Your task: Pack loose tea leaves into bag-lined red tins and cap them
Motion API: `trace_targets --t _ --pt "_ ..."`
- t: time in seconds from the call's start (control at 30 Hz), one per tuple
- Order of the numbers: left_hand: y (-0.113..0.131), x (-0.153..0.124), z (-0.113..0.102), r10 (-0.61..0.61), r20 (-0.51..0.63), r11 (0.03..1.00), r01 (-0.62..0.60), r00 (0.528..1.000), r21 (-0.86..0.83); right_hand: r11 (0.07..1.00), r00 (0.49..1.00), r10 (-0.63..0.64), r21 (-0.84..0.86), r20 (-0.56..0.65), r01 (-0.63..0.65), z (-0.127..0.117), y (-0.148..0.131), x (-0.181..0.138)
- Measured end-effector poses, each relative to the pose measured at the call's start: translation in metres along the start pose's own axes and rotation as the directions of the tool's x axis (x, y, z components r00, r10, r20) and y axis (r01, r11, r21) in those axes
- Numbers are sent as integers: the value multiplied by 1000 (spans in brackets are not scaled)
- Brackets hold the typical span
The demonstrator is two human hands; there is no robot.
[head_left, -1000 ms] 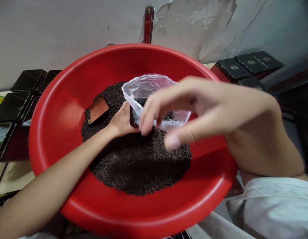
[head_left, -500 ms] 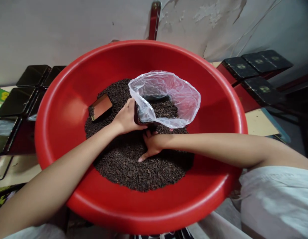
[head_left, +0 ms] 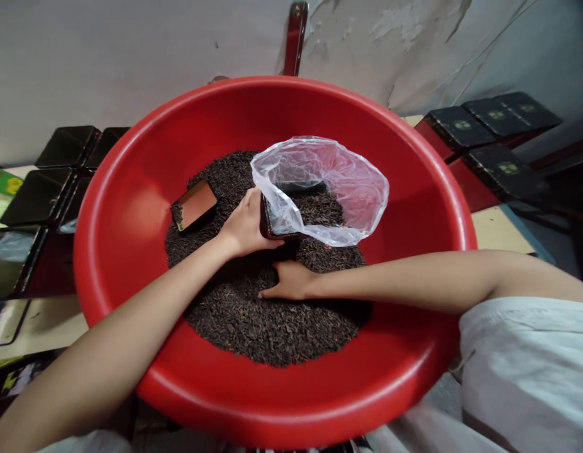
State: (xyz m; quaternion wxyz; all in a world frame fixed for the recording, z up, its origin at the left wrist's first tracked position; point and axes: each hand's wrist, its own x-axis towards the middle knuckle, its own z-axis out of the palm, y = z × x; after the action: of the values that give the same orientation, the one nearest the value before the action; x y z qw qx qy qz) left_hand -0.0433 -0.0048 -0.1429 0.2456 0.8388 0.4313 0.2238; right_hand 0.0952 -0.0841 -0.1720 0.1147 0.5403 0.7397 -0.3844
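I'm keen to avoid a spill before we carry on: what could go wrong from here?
The plastic bag flares loosely past the tin on the right, so its mouth might fold in or snag a handful.
The left grip holds the tin by its left side, so a knock on the other side could tip it.
The right grip, partly sunk in the dark loose pieces, is close to the tin and might bump it when lifting.

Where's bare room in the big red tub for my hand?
Inside the red tub: between the small tin and left rim; between plastic bag and right rim; between dark heap and near rim. The middle is crowded, with the left hand, dark container and right hand close together.
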Motion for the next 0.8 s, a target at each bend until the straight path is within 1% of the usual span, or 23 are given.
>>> trace_targets --t 0.1,0.23,0.27,0.33,0.37,0.4,0.47,0.5,0.57,0.6,0.67,0.73,0.77,0.8 --pt "0 0 1 -6 0 1000 6 1000 -2 995 993 42 89 110 -52 -4 -4 -5" --pt "-2 0 1 19 -7 1000 -19 1000 1 978 970 30 192 242 -78 -11 -8 -12" --pt "-2 0 2 20 -5 1000 -20 1000 3 964 952 6 252 305 -87 -10 -9 -14" --pt "-2 0 2 17 -2 1000 -17 1000 4 909 891 -86 401 445 -113 -6 -12 -19" --pt "-2 0 2 14 -1 1000 -14 1000 5 878 861 -137 462 489 -123 -4 -13 -21" --pt "-2 0 3 11 -1 1000 -11 1000 7 860 843 -168 495 511 -128 -2 -15 -23" --pt "-1 0 3 6 -1 1000 -6 1000 12 859 841 -205 504 500 -90 0 -17 -26" --pt "-1 0 2 5 -2 1000 -5 1000 13 862 840 -238 504 487 -48 0 -18 -28" --pt "0 0 2 -1 2 1000 1 1000 13 869 818 -325 492 475 59 -4 -20 -30" --pt "0 0 2 -6 5 1000 6 1000 14 879 807 -349 465 477 105 -7 -21 -31" --pt "1 0 2 -19 9 1000 19 1000 15 910 789 -349 384 505 156 -12 -23 -33" --pt "2 1 1 -26 8 1000 25 1000 17 925 770 -339 342 541 167 -13 -24 -35" --pt "2 1 1 -27 8 999 26 1000 18 927 769 -332 339 546 159 -11 -25 -35" --pt "2 1 1 -29 11 999 29 1000 20 929 785 -319 338 531 149 -9 -25 -36"
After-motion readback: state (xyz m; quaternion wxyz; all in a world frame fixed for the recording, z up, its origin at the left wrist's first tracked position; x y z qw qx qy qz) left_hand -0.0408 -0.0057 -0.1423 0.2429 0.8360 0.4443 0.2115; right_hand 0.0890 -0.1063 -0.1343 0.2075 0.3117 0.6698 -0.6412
